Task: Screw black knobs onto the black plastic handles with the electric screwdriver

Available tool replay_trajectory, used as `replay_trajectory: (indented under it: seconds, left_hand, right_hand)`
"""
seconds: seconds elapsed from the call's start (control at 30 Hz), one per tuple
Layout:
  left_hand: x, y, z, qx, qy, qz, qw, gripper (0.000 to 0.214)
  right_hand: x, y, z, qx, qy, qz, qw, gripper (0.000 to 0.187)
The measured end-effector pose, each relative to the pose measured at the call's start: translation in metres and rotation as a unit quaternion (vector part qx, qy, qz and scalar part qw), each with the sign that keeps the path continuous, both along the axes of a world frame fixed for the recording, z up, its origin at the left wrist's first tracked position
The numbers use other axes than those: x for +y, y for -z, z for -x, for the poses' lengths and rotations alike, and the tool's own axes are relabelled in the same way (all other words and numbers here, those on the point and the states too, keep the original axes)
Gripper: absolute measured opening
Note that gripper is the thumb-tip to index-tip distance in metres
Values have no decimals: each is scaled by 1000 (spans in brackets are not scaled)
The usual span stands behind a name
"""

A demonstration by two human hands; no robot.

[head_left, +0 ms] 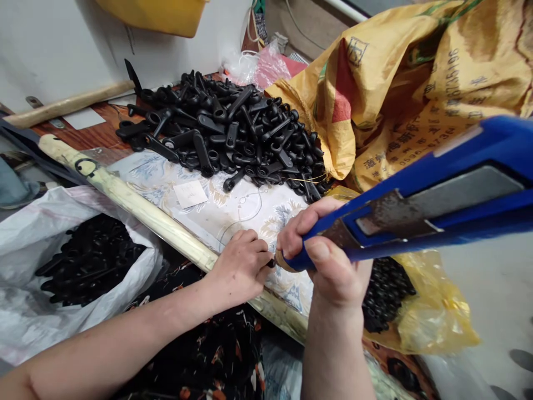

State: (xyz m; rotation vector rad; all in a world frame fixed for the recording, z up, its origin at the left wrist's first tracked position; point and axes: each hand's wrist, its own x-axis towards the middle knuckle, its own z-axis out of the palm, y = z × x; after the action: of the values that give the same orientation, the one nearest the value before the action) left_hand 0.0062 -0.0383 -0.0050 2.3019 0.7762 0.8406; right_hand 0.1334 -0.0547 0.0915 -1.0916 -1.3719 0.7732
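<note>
Left hand (239,269): fingers closed on a small black plastic part (271,263), nearly hidden, only its end showing at frame centre; long axis indiscernible. Right hand (333,261): fingers wrapped around a blue-handled utility knife (437,205), long axis rising toward upper right, tip just right of the part. Heap of black plastic parts (220,133) at upper centre.

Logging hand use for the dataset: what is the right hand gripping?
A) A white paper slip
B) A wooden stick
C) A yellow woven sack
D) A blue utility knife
D. The right hand wraps around the blue utility knife, whose front end sits by the small black part pinched in the left hand.
</note>
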Motion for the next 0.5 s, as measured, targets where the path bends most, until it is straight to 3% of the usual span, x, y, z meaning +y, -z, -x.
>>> replay_trajectory:
  seconds: [0.27,0.4,0.5]
  left_hand:
    - [4,-2,2,24,8,7,1000,24]
    - [4,-2,2,31,4,15,999,24]
    - [4,-2,3,25,9,17,1000,22]
  right_hand:
    - [-15,-3,-1,134,132,-89,978,33]
    - [-23,-14,-6,129,203,-143,960,34]
    - [-39,-21,-12,84,314,-185,927,28]
